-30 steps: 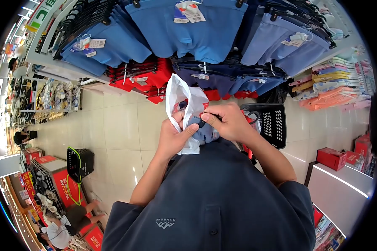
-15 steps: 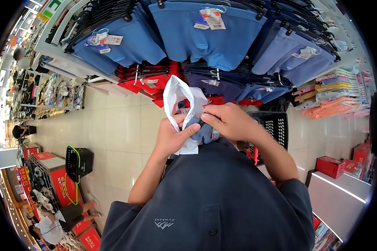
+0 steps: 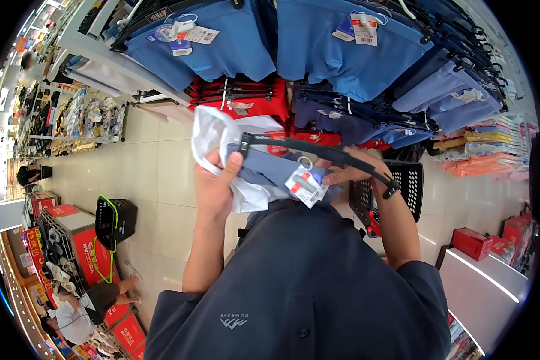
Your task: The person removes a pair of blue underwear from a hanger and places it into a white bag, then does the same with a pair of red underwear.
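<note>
My left hand (image 3: 217,186) is closed on the white plastic bag (image 3: 213,133) and the near end of a greyish-blue garment (image 3: 270,167), thumb on top. A black hanger (image 3: 318,149) is clipped to the garment at the left and arcs over to the right, across my right forearm. My right hand (image 3: 349,171) pinches the garment's right part, beside the tag; some of its fingers are hidden behind the cloth. A white and red price tag (image 3: 307,187) hangs on the garment's front.
Racks of blue shorts (image 3: 354,51) and red garments (image 3: 252,102) stand ahead. A black basket (image 3: 407,183) is at the right, and another with green handles (image 3: 121,222) at the left. A person (image 3: 81,315) is at the lower left. Red boxes (image 3: 472,243) lie at the right.
The garment and hanger have come out of the bag's opening and spread to the right. My right hand has moved right, away from my left hand. The racks have shifted right in view.
</note>
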`<state>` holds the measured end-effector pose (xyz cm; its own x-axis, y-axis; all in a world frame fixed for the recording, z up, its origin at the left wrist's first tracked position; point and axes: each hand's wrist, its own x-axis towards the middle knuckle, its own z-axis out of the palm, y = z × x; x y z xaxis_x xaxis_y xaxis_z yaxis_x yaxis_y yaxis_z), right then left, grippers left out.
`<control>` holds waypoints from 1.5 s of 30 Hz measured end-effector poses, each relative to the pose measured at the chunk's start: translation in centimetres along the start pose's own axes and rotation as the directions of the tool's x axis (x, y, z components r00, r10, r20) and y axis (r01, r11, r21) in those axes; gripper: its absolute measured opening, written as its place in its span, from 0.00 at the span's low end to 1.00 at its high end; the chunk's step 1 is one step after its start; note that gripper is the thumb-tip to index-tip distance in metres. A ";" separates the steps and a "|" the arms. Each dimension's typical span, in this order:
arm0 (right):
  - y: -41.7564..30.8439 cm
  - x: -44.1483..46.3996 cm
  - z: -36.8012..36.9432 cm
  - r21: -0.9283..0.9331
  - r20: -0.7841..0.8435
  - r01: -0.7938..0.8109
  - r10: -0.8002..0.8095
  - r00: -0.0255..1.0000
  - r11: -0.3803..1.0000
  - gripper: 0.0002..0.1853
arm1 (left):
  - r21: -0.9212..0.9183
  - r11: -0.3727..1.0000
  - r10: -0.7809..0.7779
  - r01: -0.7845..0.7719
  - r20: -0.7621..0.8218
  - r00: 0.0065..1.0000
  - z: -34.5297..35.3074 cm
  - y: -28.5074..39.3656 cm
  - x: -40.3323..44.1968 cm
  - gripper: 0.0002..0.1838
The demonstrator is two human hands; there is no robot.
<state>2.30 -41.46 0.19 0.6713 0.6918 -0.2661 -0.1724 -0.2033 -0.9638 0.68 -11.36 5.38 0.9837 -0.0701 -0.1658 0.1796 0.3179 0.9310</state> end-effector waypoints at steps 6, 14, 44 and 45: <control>-1.8 -2.2 0.6 -0.136 -0.291 -0.102 0.058 0.955 0.985 0.20 | -0.009 1.000 0.016 -0.017 -0.123 0.992 -4.9 0.3 1.7 0.19; -4.1 -1.0 2.1 0.106 -0.315 0.077 -0.040 0.948 0.991 0.20 | -0.045 0.998 0.026 -0.034 -0.160 0.987 -8.9 -0.2 3.8 0.14; -7.6 8.0 9.6 -0.236 -0.672 0.231 -0.330 0.663 0.944 0.10 | 0.023 0.999 -0.031 0.029 0.115 0.993 -3.1 -0.9 -1.9 0.14; -7.9 7.2 9.1 -0.165 -0.687 0.178 -0.242 0.685 0.970 0.08 | 0.032 0.999 -0.017 0.014 0.111 0.994 -3.1 -1.2 -1.9 0.14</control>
<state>1.93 -28.56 5.75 0.9969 0.0471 0.0631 0.0709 -0.1882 -0.9796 -1.39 -8.71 3.62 0.9729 -0.1802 -0.1447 0.1927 0.2867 0.9384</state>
